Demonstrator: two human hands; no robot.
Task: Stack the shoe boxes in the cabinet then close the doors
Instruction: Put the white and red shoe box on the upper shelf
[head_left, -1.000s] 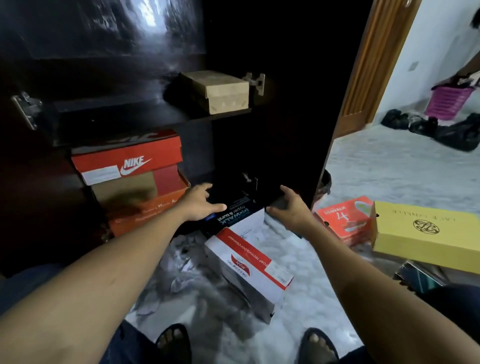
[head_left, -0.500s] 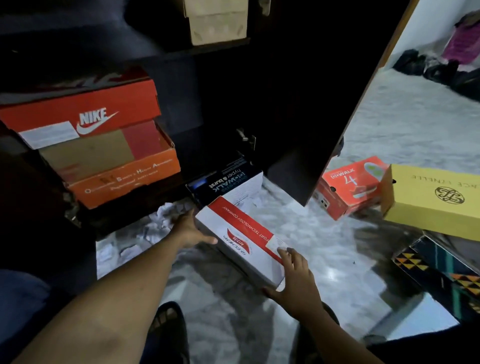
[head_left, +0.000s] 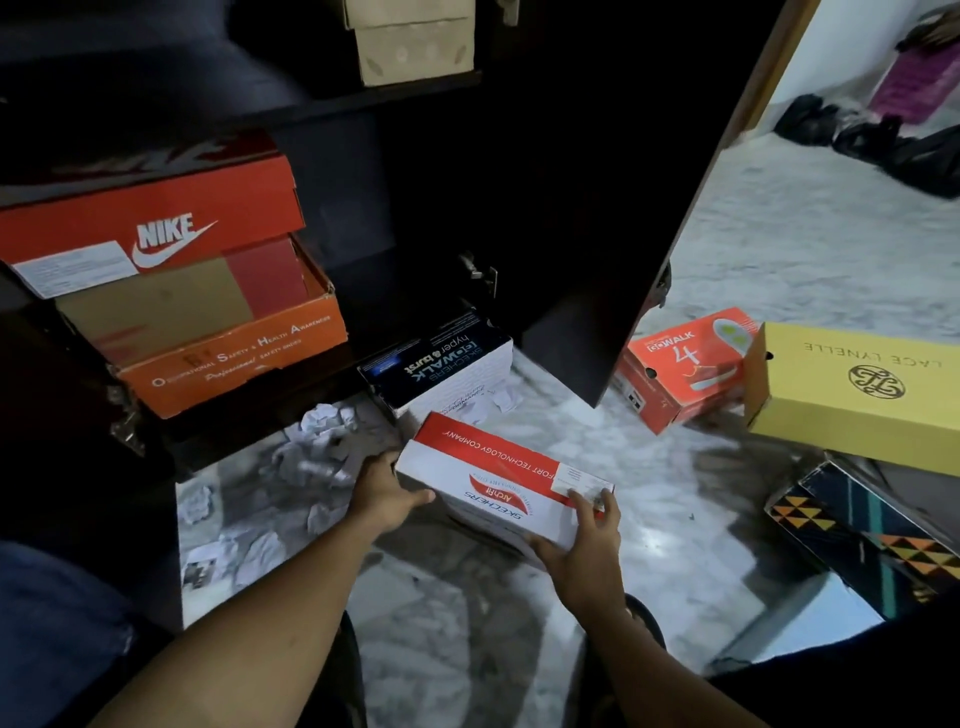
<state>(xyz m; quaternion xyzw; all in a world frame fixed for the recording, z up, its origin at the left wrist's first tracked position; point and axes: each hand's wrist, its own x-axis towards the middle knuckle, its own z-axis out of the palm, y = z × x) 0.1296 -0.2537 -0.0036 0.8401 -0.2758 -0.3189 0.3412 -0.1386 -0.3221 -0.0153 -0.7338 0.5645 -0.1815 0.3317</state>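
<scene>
We grip the white-and-red shoe box (head_left: 498, 488) at both ends, left hand (head_left: 387, 496) far-left, right hand (head_left: 584, 551) near-right. It's above the floor (head_left: 675, 519) before the cabinet (head_left: 519, 182), long axis running far-left to near-right.

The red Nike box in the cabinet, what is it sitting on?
The Nike box rests on an open orange box. A brown cardboard panel shows between them. What lies deeper inside the orange box is covered.

Both forearms bare, no sleeves, watch or rings visible on left hand (head_left: 387, 496) or right hand (head_left: 584, 558). Dark blue trousers (head_left: 57, 623) below left arm. Dark sandal (head_left: 647, 621) just beneath right wrist.
</scene>
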